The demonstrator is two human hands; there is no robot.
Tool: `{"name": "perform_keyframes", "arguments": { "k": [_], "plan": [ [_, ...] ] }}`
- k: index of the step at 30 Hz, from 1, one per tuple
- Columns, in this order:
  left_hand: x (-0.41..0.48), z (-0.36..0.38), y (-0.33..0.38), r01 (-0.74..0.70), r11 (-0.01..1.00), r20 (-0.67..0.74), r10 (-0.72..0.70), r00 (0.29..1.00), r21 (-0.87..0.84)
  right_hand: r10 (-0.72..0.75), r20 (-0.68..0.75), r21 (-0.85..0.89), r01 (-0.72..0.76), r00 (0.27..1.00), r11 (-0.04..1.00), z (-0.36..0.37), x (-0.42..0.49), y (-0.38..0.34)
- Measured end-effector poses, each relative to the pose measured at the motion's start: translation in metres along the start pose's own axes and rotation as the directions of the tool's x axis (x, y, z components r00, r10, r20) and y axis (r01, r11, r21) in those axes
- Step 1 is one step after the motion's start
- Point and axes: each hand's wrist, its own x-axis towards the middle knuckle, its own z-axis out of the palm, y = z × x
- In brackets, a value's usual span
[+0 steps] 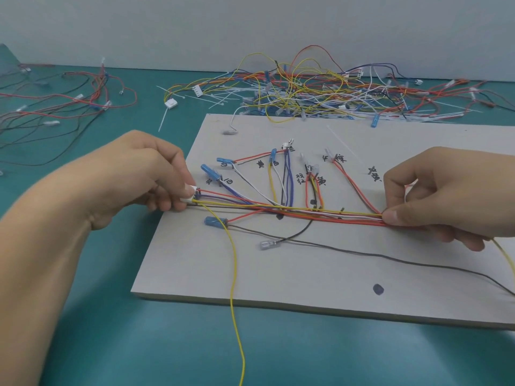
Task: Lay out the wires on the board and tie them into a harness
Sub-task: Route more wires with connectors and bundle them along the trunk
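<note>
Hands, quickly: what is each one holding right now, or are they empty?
Left hand: closed, pinching the white connector.
Right hand: closed, pinching the wire bundle at its right end, over the board.

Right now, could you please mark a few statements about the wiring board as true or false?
1. The left grip pinches the white connector at the left edge of the board. True.
2. The right grip holds nothing. False: it pinches the wire bundle.
3. A yellow wire runs off the board's near edge. True.
4. The tangled wire pile lies on the near side of the board. False: it lies beyond the far edge.
</note>
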Motion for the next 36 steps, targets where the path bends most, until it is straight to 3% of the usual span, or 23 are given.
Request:
{"name": "perform_keyframes", "arguments": {
  "k": [12, 18, 24, 29, 36],
  "plan": [
    [0.003, 0.0012, 0.0068, 0.019, 0.984, 0.008, -0.021, 1.0, 0.176, -0.018, 0.006, 0.009, 0.018, 1.0, 1.0, -0.0002, -0.0004, -0.0012],
    [0.0016, 0.0041, 0.0037, -0.004, 0.99, 0.009, 0.002, 1.0, 0.141, -0.051, 0.005, 0.001, 0.051, 0.999, 0.999, 0.0009, -0.0005, -0.0003],
    [-0.0004, -0.0013, 0.0084, -0.034, 0.982, 0.099, 0.015, 0.995, 0.187, -0.046, -0.001, -0.008, 0.046, 0.999, 0.999, 0.0012, 0.0009, 0.0032],
    [-0.0024, 0.002, 0.0051, -0.071, 0.988, 0.041, 0.066, 0.997, 0.137, -0.043, 0.004, 0.002, 0.043, 0.999, 0.999, 0.0008, 0.0012, 0.0037],
    [0.0045, 0.0016, 0.0096, -0.004, 0.979, 0.021, 0.0, 1.0, 0.206, -0.043, 0.013, 0.022, 0.043, 0.999, 0.999, 0.0017, 0.0004, 0.0011]
  ]
}}
